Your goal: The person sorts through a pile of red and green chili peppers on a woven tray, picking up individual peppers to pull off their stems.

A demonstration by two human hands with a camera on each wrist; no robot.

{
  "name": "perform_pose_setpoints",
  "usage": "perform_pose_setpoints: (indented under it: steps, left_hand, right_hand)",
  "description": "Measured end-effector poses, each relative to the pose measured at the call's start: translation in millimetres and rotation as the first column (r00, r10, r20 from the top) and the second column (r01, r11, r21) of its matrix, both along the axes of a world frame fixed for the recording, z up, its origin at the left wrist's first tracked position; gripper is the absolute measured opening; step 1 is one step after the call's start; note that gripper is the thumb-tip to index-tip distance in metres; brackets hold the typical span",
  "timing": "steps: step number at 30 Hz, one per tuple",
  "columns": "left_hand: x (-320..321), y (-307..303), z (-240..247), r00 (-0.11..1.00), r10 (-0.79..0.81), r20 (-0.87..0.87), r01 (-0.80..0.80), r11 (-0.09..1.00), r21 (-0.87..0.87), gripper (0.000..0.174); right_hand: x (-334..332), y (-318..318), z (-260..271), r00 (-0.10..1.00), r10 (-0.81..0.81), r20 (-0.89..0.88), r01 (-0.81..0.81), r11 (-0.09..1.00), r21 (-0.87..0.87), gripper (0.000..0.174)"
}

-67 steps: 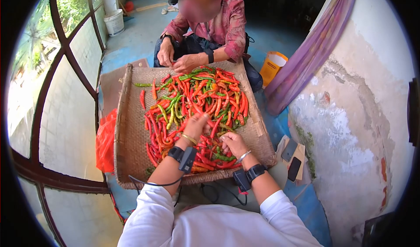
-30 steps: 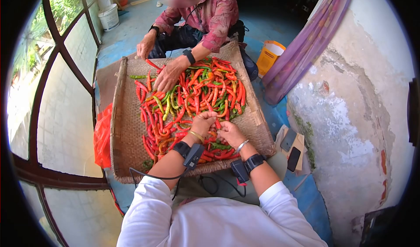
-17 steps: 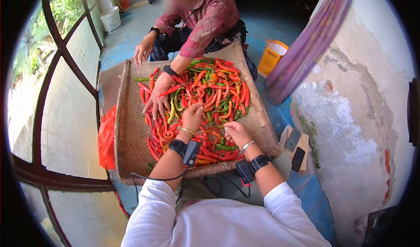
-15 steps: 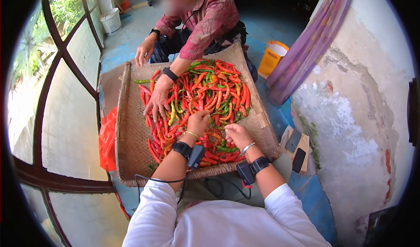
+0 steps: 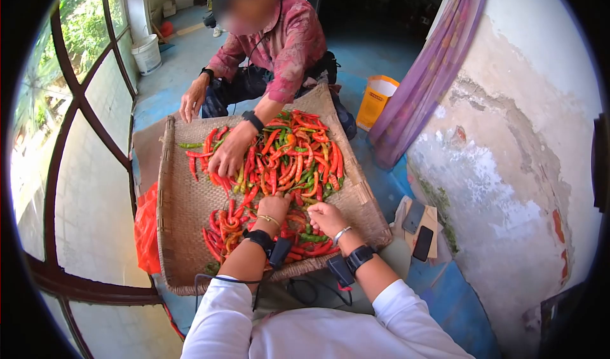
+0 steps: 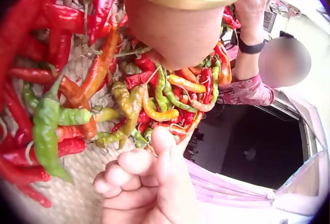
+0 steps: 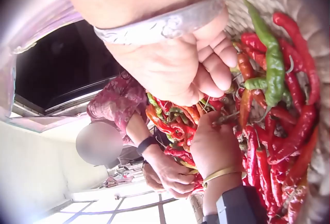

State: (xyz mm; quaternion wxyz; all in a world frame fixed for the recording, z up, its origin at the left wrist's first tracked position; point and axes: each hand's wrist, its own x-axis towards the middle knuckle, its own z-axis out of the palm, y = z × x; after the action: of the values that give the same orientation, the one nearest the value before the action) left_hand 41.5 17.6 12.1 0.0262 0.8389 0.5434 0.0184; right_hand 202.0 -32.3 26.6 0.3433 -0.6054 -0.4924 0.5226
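Note:
Red, green and orange peppers (image 5: pixel 305 162) lie heaped in a woven tray (image 5: pixel 181 232). My left hand (image 5: pixel 274 208), also in the right wrist view (image 7: pixel 219 149), reaches down among peppers and stems in the middle of the heap; its fingertips are mostly hidden, so a grip cannot be made out. Close to its right, my right hand (image 5: pixel 327 219) hovers above the peppers. The left wrist view shows this right hand (image 6: pixel 147 183) with curled fingers, thumb near the index finger, and no pepper in it. A green pepper (image 6: pixel 47 131) lies nearer the tray's front.
Across the tray a person in a pink patterned shirt (image 5: pixel 295 47) crouches, one hand (image 5: pixel 234 152) on the peppers at the left. A red bag (image 5: pixel 146 232) lies left of the tray, two phones (image 5: pixel 422 243) at its right, and a yellow box (image 5: pixel 375 101) beyond.
My hands, together at a red pepper one second ago, have parted; my left hand now reaches down into the heap. The other person's spread fingers have drawn together on the peppers. The head view has shifted.

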Motion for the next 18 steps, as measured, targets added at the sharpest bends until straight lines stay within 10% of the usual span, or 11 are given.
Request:
perform_pose_setpoints:
  steps: [5, 11, 16, 18]
  left_hand:
    - [-4, -6, 0, 0.984, -0.149, 0.102, 0.131, 0.977, 0.167, 0.022]
    - [7, -22, 13, 0.885, -0.311, 0.346, 0.167, 0.906, 0.388, 0.017]
    - [11, -30, 20, 0.898, -0.267, 0.351, 0.218, 0.961, 0.173, 0.021]
    - [11, -32, 24, 0.879, -0.226, 0.421, 0.183, 0.973, 0.139, 0.022]
  right_hand:
    - [0, 2, -13, 0.910, -0.146, 0.387, -0.011, 0.927, 0.375, 0.028]
    - [-6, -3, 5, 0.950, -0.065, 0.306, -0.049, 0.935, 0.350, 0.031]
    - [-4, -1, -4, 0.960, -0.027, 0.278, -0.085, 0.919, 0.386, 0.023]
    - [-6, -3, -2, 0.997, -0.072, -0.038, 0.080, 0.952, 0.295, 0.017]
